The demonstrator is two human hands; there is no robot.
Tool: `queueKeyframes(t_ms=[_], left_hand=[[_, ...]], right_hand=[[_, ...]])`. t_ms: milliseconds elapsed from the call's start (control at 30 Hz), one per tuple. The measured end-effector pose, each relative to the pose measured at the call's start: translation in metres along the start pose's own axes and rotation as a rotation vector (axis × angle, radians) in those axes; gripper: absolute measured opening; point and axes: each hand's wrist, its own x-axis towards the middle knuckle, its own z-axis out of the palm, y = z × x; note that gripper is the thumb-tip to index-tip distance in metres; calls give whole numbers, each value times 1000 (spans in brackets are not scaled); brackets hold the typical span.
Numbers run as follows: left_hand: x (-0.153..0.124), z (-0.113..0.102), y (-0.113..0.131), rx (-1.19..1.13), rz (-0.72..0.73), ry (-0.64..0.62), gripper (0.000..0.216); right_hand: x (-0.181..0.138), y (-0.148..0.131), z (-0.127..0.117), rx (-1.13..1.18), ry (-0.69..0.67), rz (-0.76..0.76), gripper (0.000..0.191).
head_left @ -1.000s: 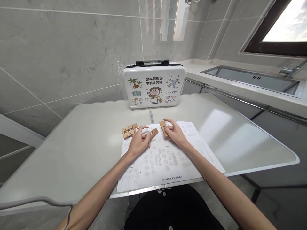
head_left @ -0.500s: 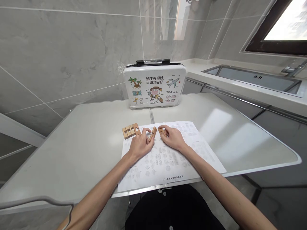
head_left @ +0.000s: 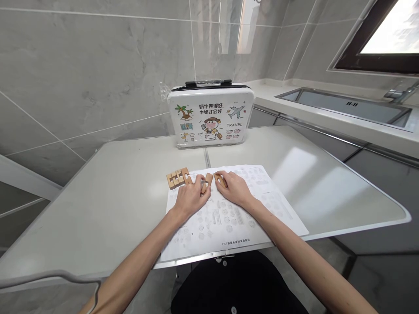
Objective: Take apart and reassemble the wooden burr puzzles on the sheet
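A printed instruction sheet [head_left: 229, 218] lies on the white table [head_left: 114, 205]. My left hand [head_left: 191, 198] pinches a notched wooden puzzle piece [head_left: 207, 182] at its upper end. My right hand [head_left: 235, 188] grips a second wooden piece [head_left: 218, 179], its end close to the first, touching or nearly so. Just left of my left hand, a row of several more notched wooden pieces [head_left: 178, 178] lies side by side at the sheet's top left corner.
A white tin case [head_left: 211, 115] with cartoon travel pictures stands upright at the table's far edge against the tiled wall. A counter with a steel sink [head_left: 347, 107] and a tap runs along the right. A grey cable [head_left: 65, 277] hangs at the near left.
Both hands have drawn together: the right hand's piece moved left and the left hand's piece turned more upright, so the two pieces now nearly meet.
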Motion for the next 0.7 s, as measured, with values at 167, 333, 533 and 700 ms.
queueKeyframes(t_ms=[167,333,533,700], left_hand=[[0,0,0,21,63,-31,34],[-1,-1,0,14,124,-37,33],[1,-5,-4,-20,241,11,42],[8,-6,-14,31,339,91,38]], right_hand=[[-1,0,4,0,-24,-68,27],[-2,1,6,12,-49,-141,28],[-1,2,7,39,-55,-197,29],[0,3,7,67,-47,-240,26]])
